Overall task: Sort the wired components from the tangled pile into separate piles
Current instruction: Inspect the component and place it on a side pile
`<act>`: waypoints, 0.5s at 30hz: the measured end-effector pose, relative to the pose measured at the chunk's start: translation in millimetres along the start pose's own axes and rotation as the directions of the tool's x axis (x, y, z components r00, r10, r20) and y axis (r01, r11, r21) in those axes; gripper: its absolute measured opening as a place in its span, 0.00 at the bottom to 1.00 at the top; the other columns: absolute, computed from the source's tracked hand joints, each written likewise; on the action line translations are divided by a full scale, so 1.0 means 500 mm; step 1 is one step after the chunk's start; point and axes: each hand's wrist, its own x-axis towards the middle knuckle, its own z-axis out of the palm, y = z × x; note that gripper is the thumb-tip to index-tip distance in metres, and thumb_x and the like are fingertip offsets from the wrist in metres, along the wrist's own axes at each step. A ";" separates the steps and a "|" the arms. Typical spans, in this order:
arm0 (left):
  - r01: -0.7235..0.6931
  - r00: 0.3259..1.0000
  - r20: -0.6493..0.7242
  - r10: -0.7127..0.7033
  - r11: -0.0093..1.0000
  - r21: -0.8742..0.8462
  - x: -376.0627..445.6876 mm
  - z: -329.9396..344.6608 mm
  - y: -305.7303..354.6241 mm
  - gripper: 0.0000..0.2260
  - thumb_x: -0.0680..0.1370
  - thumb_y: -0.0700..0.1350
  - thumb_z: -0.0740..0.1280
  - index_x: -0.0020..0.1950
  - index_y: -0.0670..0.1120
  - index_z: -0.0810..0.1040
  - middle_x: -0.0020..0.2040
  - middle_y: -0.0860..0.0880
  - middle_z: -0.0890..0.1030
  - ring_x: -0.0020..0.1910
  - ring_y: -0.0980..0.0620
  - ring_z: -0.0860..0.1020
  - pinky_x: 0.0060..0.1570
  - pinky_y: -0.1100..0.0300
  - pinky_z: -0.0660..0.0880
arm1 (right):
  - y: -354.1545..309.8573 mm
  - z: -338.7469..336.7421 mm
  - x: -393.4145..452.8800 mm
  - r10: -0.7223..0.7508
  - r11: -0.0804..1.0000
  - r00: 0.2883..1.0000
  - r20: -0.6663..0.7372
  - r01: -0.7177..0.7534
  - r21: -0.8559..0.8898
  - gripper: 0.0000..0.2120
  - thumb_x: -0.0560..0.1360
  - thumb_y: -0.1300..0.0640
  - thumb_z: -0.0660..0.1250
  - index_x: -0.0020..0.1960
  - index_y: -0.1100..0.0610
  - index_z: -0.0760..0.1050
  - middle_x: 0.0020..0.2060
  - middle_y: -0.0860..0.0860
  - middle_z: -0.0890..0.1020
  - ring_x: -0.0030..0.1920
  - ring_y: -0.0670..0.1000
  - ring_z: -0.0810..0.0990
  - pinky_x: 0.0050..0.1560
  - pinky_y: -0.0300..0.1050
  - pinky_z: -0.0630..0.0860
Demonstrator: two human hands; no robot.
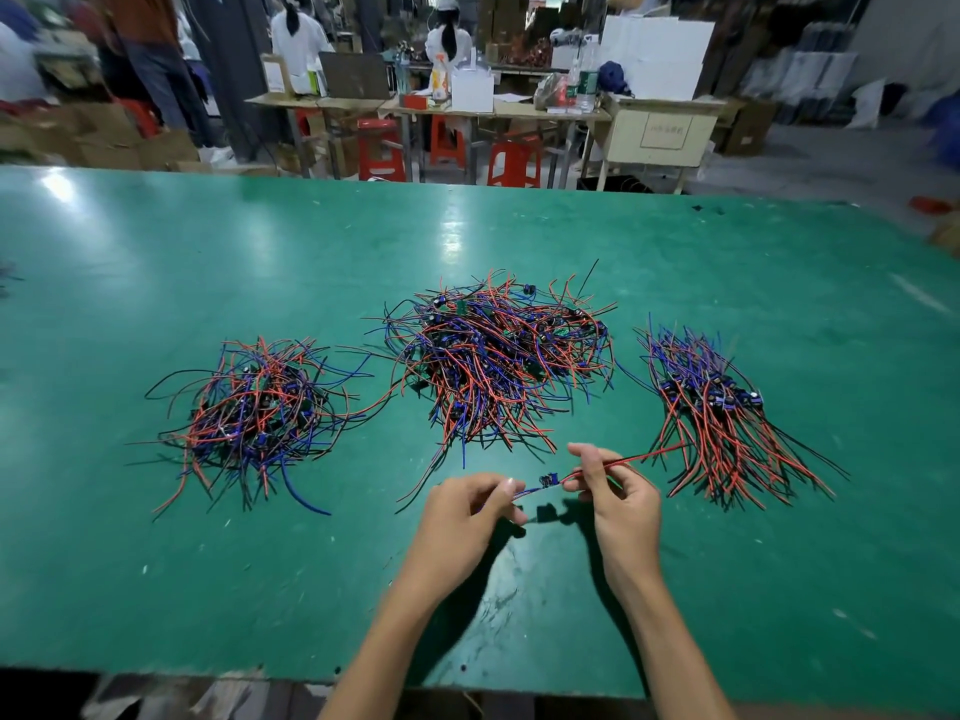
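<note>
While both hands hover low over the green worktop, they hold one wired component stretched between them. The left hand pinches its blue leads with curled fingers; the right hand pinches the red and black leads. Beyond them lies the tangled pile, with a loose pile to its left and a neatly aligned pile to its right.

wire piles: three on the green table
held wired component: one
hands: two
red stools: three, far back
</note>
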 end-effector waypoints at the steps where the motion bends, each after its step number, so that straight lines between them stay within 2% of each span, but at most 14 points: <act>1: -0.019 1.000 -0.017 0.020 0.999 0.038 -0.003 0.002 0.001 0.10 0.83 0.47 0.64 0.52 0.46 0.85 0.38 0.53 0.87 0.29 0.62 0.79 0.32 0.71 0.68 | -0.002 0.000 0.000 0.007 1.000 1.000 -0.003 -0.006 0.025 0.11 0.76 0.44 0.71 0.50 0.49 0.86 0.35 0.51 0.84 0.37 0.46 0.82 0.43 0.35 0.77; 3: -0.054 0.997 -0.039 0.060 0.989 0.134 -0.006 0.003 0.000 0.10 0.83 0.49 0.66 0.47 0.49 0.86 0.37 0.57 0.86 0.31 0.59 0.79 0.34 0.67 0.70 | -0.006 0.000 0.001 0.013 0.996 1.000 -0.020 -0.011 0.084 0.09 0.74 0.48 0.73 0.50 0.51 0.86 0.35 0.52 0.85 0.36 0.47 0.82 0.43 0.36 0.78; 5: -0.091 0.992 -0.065 0.104 0.980 0.176 -0.008 0.004 -0.005 0.07 0.81 0.49 0.69 0.46 0.51 0.86 0.37 0.60 0.85 0.32 0.60 0.79 0.35 0.66 0.71 | -0.012 0.001 0.003 0.027 0.989 0.998 -0.054 -0.019 0.148 0.09 0.71 0.51 0.75 0.51 0.52 0.86 0.36 0.53 0.86 0.35 0.46 0.82 0.43 0.35 0.78; 8: -0.188 0.968 -0.131 0.212 0.966 0.175 -0.011 0.004 -0.008 0.02 0.77 0.45 0.75 0.46 0.52 0.87 0.39 0.62 0.85 0.36 0.63 0.80 0.39 0.70 0.72 | -0.016 -0.004 0.005 0.073 0.959 0.996 -0.051 -0.056 0.278 0.17 0.70 0.54 0.74 0.58 0.53 0.82 0.36 0.51 0.86 0.36 0.44 0.83 0.43 0.32 0.78; 11: -0.314 0.911 -0.204 0.359 0.923 0.223 -0.012 0.010 -0.008 0.05 0.73 0.42 0.77 0.48 0.50 0.88 0.42 0.60 0.86 0.41 0.58 0.82 0.44 0.69 0.75 | -0.018 -0.015 0.005 0.116 0.922 0.993 0.009 -0.111 0.371 0.22 0.70 0.56 0.73 0.64 0.54 0.78 0.38 0.52 0.87 0.38 0.44 0.84 0.46 0.33 0.79; 15: -0.379 0.852 -0.282 0.441 0.891 0.249 -0.012 0.023 -0.010 0.06 0.73 0.39 0.77 0.48 0.49 0.87 0.42 0.56 0.85 0.42 0.56 0.81 0.45 0.63 0.77 | -0.020 -0.025 0.006 0.147 0.884 0.987 0.072 -0.163 0.437 0.23 0.71 0.60 0.71 0.67 0.54 0.76 0.44 0.54 0.88 0.43 0.44 0.86 0.46 0.33 0.80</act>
